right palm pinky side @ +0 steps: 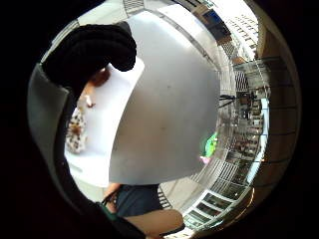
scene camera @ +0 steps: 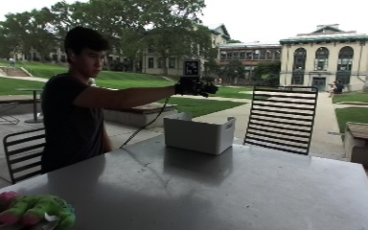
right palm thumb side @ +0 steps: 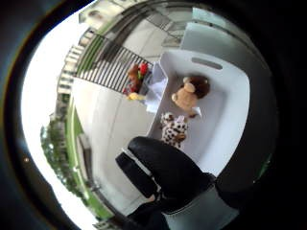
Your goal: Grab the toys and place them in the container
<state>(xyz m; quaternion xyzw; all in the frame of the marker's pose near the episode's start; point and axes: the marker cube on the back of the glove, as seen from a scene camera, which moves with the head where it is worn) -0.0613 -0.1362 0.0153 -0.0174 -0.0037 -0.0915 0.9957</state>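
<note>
A white container [scene camera: 200, 134] stands on the grey table [scene camera: 235, 187], toward its far side. My gloved right hand [scene camera: 193, 86] hovers well above it at the end of an outstretched arm, its fingers [right palm thumb side: 168, 167] loosely curled and holding nothing. Inside the container [right palm thumb side: 225, 110] lie a brown plush bear [right palm thumb side: 189, 93] and a spotted plush animal [right palm thumb side: 173, 128]. A green and pink plush toy [scene camera: 34, 211] lies at the table's near left corner, far from the hand. A small heap of red, brown and yellow toys [right palm thumb side: 135, 79] sits just outside the container.
A black slatted chair [scene camera: 281, 120] stands at the far side of the table, behind the container. Another chair [scene camera: 21, 153] is behind the person. The table edge runs close to the green toy [right palm pinky side: 212, 144].
</note>
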